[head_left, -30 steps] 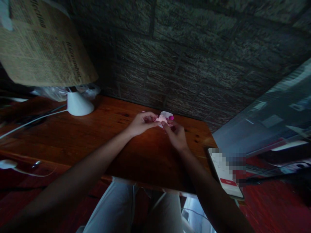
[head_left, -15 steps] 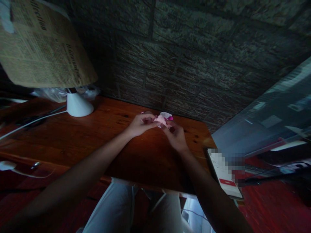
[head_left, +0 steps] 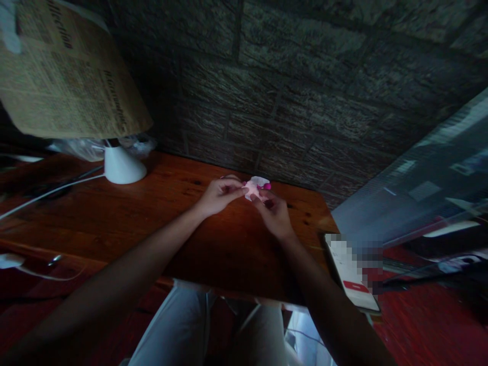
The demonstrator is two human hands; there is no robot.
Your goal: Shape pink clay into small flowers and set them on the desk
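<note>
Between my two hands is a small, soft-looking, pale pink piece (head_left: 252,190) with an uneven outline; its exact kind does not show. My left hand (head_left: 220,195) pinches its left edge between thumb and fingers. From the right, my right hand (head_left: 276,213) grips it, with the thumb on the near side and curled fingers partly hidden behind. Just beyond the piece lies a whitish scrap (head_left: 260,180), and a bright magenta bit (head_left: 267,186) shows beside it. Another pinkish bit peeks out behind my left fingers, mostly covered.
A lamp with a newsprint shade (head_left: 72,76) and white base (head_left: 124,165) stands on the wooden table (head_left: 152,203) at left, its white cord running left. A tablet-like device (head_left: 353,277) lies at the right edge. A dark stone wall (head_left: 305,91) rises behind.
My fingers have shifted slightly on the pale pink piece, which now looks flatter and more spread out. Both arms stay nearly in place.
</note>
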